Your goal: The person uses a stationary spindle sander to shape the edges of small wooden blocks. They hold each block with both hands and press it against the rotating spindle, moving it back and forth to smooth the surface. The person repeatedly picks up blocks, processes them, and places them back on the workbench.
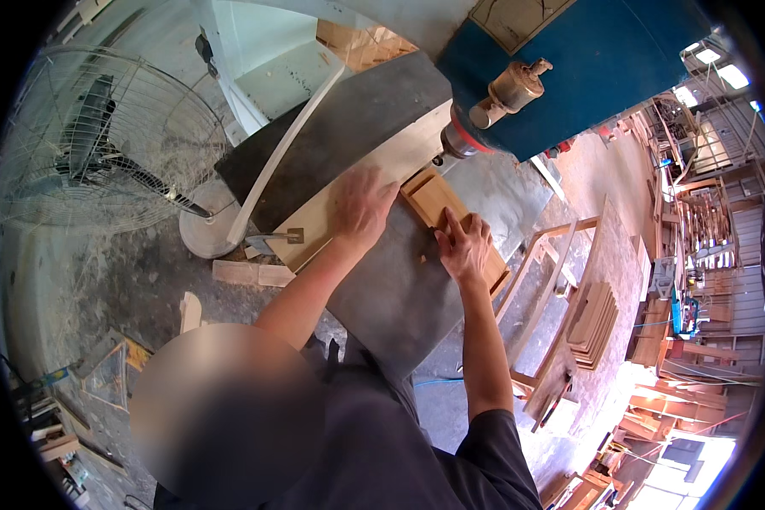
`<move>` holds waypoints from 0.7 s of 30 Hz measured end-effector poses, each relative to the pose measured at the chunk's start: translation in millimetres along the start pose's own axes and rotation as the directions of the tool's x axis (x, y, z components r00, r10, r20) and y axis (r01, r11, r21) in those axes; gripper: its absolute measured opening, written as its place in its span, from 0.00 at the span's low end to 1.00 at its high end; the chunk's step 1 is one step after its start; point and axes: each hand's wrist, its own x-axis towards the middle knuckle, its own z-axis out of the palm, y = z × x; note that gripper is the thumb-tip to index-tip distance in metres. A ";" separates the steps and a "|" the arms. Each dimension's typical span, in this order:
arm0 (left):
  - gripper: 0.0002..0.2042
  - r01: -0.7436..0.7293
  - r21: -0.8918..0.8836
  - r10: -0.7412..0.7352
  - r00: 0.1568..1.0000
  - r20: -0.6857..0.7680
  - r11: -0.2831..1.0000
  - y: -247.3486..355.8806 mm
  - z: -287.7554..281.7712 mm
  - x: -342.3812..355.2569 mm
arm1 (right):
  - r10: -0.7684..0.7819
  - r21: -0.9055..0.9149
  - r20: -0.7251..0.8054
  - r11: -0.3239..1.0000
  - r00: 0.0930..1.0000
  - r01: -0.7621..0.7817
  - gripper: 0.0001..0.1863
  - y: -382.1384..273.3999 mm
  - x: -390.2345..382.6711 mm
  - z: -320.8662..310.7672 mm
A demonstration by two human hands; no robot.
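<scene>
My left hand (364, 208), slightly blurred, lies over a pale wooden board (316, 235) along the dark fence (323, 136), fingers loosely bent and apart, holding nothing that I can see. My right hand (466, 248) is closed on a narrow wooden piece (431, 197) with raised edges, lying on the grey machine table (382, 297). Just beyond that piece's far end, a red-rimmed spindle housing (460, 138) projects from the blue machine body (561, 93), below a dusty metal cylinder (512, 89).
A wire-cage fan (102, 144) stands at the left, near a curved white strip (280, 153) and wood offcuts (251, 274). At the right are a low platform with stacked boards (593, 323) and an open wooden frame (535, 259). Timber racks (705, 238) line the far right.
</scene>
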 end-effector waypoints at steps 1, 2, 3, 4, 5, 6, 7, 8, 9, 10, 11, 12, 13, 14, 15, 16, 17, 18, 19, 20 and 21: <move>0.13 0.004 -0.005 -0.004 0.999 0.050 1.000 -0.4 1.1 0.3 | -0.009 0.005 -0.006 1.000 1.000 0.009 0.33 0.4 0.1 0.0; 0.13 0.007 -0.017 -0.007 1.000 -0.016 1.000 0.4 1.3 0.3 | -0.006 0.007 0.002 1.000 1.000 0.006 0.33 0.9 0.2 -0.1; 0.13 0.018 -0.024 -0.018 1.000 -0.023 1.000 2.1 0.1 -0.5 | -0.015 0.006 -0.007 1.000 1.000 0.015 0.33 1.4 0.6 -0.1; 0.13 0.032 -0.037 -0.032 0.999 -0.014 0.999 6.3 -1.1 -1.0 | -0.012 0.002 -0.002 1.000 1.000 0.012 0.33 1.9 0.7 -0.4; 0.10 0.092 -0.138 -0.086 0.995 0.050 0.986 12.8 -2.7 -2.7 | -0.015 0.000 -0.006 1.000 1.000 0.015 0.33 2.8 1.7 -0.7; 0.08 0.161 -0.239 -0.132 0.982 0.133 0.957 21.8 -3.9 -4.8 | -0.013 -0.003 -0.003 1.000 1.000 0.013 0.33 3.7 2.8 -0.8; 0.07 0.245 -0.328 -0.185 0.961 0.204 0.912 33.1 -3.9 -6.3 | -0.016 -0.006 -0.004 1.000 1.000 0.016 0.33 4.3 2.8 -1.1; 0.07 0.238 -0.373 -0.187 0.968 0.168 0.897 46.1 -1.5 -5.9 | -0.019 -0.007 -0.001 1.000 1.000 0.019 0.33 5.0 4.2 -1.1; 0.09 0.243 -0.412 -0.212 0.970 0.121 0.878 62.1 2.9 -5.5 | -0.014 -0.008 0.002 1.000 1.000 0.014 0.33 6.0 5.3 -1.1; 0.12 0.255 -0.442 -0.235 0.967 0.102 0.860 75.9 8.9 -3.2 | -0.011 -0.008 0.007 1.000 1.000 0.011 0.32 6.8 6.7 -0.9; 0.14 0.436 -0.486 -0.349 0.899 0.263 0.757 85.6 17.1 2.7 | -0.010 -0.006 0.007 1.000 1.000 0.010 0.32 8.0 8.3 -0.8; 0.15 0.611 -0.480 -0.424 0.788 0.447 0.629 93.5 26.2 9.9 | -0.017 -0.006 0.004 1.000 1.000 0.017 0.32 9.1 9.9 -0.3; 0.17 0.752 -0.464 -0.443 0.654 0.613 0.468 97.1 32.6 13.1 | -0.026 -0.004 0.001 1.000 1.000 0.026 0.32 10.4 11.0 -0.1; 0.18 0.794 -0.466 -0.478 0.607 0.635 0.389 100.5 38.9 16.9 | -0.025 -0.002 0.008 1.000 1.000 0.025 0.32 11.8 11.8 0.2; 0.18 0.815 -0.499 -0.491 0.578 0.652 0.297 101.0 44.1 20.3 | -0.031 0.000 0.008 1.000 0.999 0.031 0.32 13.2 13.1 1.0; 0.19 0.835 -0.512 -0.505 0.537 0.676 0.203 100.8 48.1 23.2 | -0.025 0.001 0.020 1.000 1.000 0.025 0.33 14.9 13.9 1.4; 0.18 0.830 -0.523 -0.504 0.541 0.674 0.191 100.4 50.7 24.9 | -0.016 0.000 0.031 1.000 0.999 0.016 0.33 16.6 13.6 1.6; 0.18 0.835 -0.519 -0.509 0.532 0.677 0.182 100.3 52.1 26.2 | -0.019 -0.004 0.028 1.000 0.999 0.019 0.33 18.1 13.9 2.0; 0.17 0.838 -0.517 -0.509 0.526 0.681 0.174 100.1 52.9 27.4 | -0.022 -0.007 0.020 1.000 1.000 0.022 0.33 19.4 15.2 3.1; 0.17 0.836 -0.513 -0.515 0.532 0.672 0.195 100.2 53.4 28.7 | -0.027 -0.010 0.010 1.000 1.000 0.028 0.33 20.5 16.1 3.7; 0.17 0.833 -0.510 -0.515 0.539 0.666 0.214 100.9 54.2 30.4 | -0.024 -0.011 0.014 1.000 1.000 0.024 0.33 21.4 16.3 4.1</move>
